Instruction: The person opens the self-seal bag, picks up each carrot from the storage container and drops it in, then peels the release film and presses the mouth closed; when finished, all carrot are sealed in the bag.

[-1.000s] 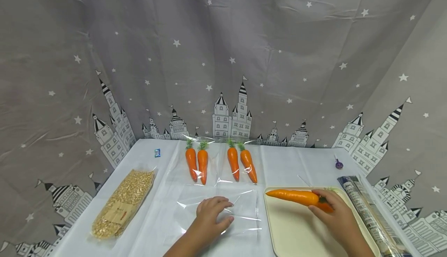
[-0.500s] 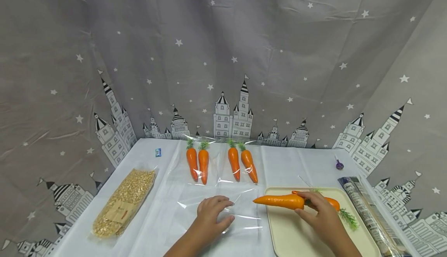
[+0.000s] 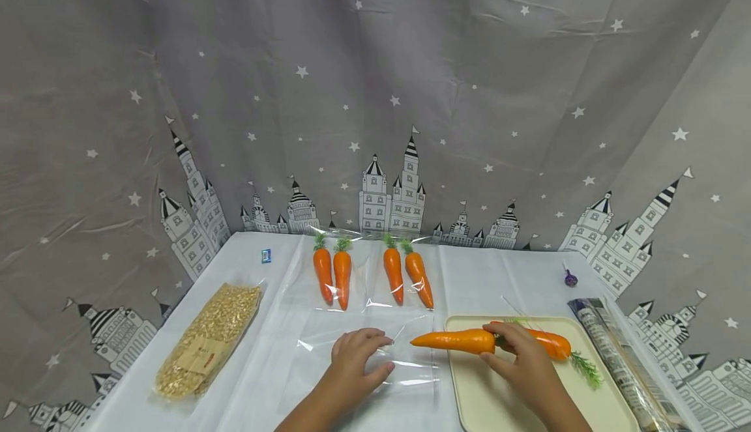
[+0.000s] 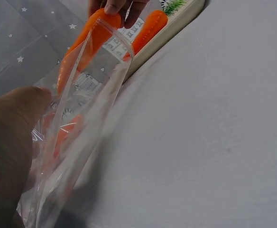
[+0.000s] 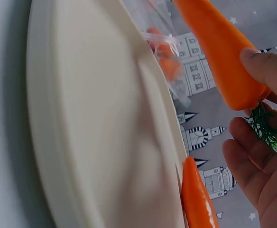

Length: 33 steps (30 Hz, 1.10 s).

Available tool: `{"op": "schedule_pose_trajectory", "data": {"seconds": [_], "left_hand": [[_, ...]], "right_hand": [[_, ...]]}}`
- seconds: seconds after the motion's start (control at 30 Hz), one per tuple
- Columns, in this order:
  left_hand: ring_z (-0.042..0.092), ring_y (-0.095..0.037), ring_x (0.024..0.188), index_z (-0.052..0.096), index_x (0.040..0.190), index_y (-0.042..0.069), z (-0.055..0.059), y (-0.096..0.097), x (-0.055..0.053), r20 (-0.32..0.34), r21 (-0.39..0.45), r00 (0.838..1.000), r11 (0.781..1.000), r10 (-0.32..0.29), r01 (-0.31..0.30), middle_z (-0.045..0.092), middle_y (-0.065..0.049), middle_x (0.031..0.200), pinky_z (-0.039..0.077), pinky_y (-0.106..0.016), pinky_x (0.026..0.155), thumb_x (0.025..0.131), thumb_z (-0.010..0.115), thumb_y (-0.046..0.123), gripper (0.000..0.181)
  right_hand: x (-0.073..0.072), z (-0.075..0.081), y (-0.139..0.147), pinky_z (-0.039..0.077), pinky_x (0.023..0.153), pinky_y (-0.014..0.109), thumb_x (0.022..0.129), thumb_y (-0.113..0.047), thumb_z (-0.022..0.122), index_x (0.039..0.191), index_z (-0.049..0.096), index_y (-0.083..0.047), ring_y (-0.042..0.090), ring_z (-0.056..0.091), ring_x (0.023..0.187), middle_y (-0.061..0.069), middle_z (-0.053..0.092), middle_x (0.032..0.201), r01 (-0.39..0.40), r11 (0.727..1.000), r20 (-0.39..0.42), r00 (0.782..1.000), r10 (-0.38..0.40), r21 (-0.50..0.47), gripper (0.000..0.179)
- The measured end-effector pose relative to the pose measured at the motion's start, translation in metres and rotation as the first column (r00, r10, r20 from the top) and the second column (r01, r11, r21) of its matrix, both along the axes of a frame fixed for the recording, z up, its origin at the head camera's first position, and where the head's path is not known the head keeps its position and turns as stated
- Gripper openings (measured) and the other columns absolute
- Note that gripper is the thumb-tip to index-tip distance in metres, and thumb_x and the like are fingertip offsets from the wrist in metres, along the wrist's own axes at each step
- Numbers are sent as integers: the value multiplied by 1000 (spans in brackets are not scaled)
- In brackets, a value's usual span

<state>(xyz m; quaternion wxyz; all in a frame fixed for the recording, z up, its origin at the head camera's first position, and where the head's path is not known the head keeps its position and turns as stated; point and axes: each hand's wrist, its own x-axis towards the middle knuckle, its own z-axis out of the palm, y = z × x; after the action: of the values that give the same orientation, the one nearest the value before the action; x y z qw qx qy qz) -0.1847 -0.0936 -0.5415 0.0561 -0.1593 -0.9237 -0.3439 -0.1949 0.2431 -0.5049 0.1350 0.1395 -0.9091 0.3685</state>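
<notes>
In the head view, my right hand pinches an orange carrot by its thick end, its tip pointing left. The right wrist view shows the thumb on this carrot, green leaves below. My left hand holds a clear plastic bag with curled fingers. In the left wrist view the bag's mouth stands apart near the held carrot; whether the tip is inside, I cannot tell. Another carrot lies in the cream tray, partly behind my right hand.
Two bagged pairs of carrots lie at the back. Left stands a bag of grains, with a small blue packet behind. Right are a long wrapped package and a small purple item. A grey castle-print curtain hangs behind.
My right hand has moved left with the carrot, from over the tray to the bag's right edge. The tray's other carrot has come into view. My left hand has barely moved.
</notes>
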Motion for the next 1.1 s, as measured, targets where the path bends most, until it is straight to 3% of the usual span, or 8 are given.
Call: {"op": "schedule_pose_trajectory", "data": {"seconds": [0.43, 0.73, 1.1], "left_hand": [[52, -25, 130, 70, 128, 28, -4, 0, -1, -24, 7, 1000, 1000, -2, 3, 62, 6, 135, 28, -66, 117, 95, 76, 39, 35], [53, -23, 128, 70, 128, 28, -4, -1, -1, -54, 2, 999, 1000, -5, 6, 62, 8, 134, 30, -66, 115, 95, 76, 39, 35], [53, -22, 127, 70, 127, 29, -4, -2, -1, -60, 7, 998, 1000, -7, 8, 62, 10, 133, 30, -64, 116, 94, 77, 39, 35]], "right_hand": [[-1, 0, -24, 60, 95, 34, 83, -15, 89, 126, 73, -16, 15, 69, 108, -2, 69, 125, -23, 999, 104, 994, 25, -25, 45], [0, -1, -45, 60, 93, 31, 83, -18, 89, 124, 74, -20, 10, 67, 108, -7, 69, 124, 1, 1000, 173, 985, -2, 5, 44], [-1, -3, -64, 60, 91, 29, 82, -16, 89, 120, 74, -19, 10, 65, 103, -8, 68, 118, -53, 998, 185, 982, 48, 22, 41]]}}
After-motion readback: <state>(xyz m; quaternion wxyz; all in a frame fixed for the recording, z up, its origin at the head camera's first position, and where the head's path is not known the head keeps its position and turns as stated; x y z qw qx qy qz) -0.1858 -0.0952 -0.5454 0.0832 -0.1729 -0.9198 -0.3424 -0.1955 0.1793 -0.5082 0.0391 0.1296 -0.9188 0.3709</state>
